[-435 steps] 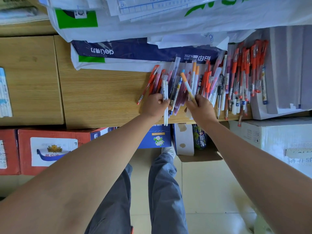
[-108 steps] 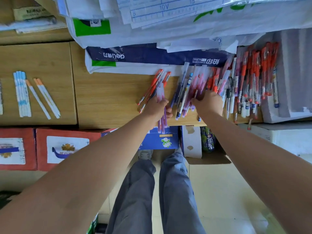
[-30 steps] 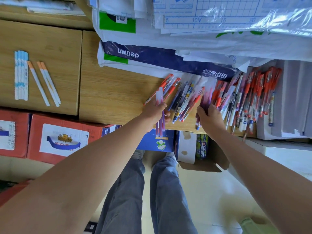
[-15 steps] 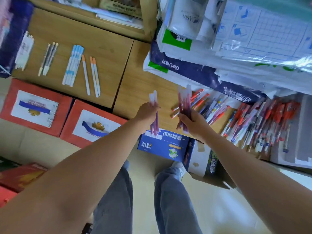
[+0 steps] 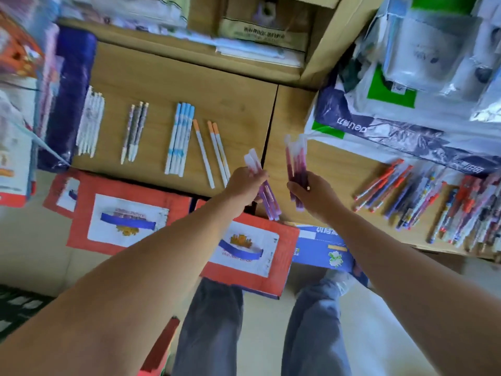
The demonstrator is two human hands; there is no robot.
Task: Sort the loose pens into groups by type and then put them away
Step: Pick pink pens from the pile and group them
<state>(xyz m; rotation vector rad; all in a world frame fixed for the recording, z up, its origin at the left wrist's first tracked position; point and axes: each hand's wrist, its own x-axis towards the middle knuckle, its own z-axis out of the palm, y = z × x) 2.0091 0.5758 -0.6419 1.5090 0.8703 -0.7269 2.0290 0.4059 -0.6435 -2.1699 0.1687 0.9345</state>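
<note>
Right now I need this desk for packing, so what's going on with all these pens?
A person is sorting pens by type. The left hand grips a smaller purple bunch, the right hand a larger purple bunch, both held up off the wooden desk. On its left part lie sorted rows: white pens, patterned pens, blue-and-white pens and orange-capped pens. A mixed pile of red and blue pens lies unsorted on the right.
</note>
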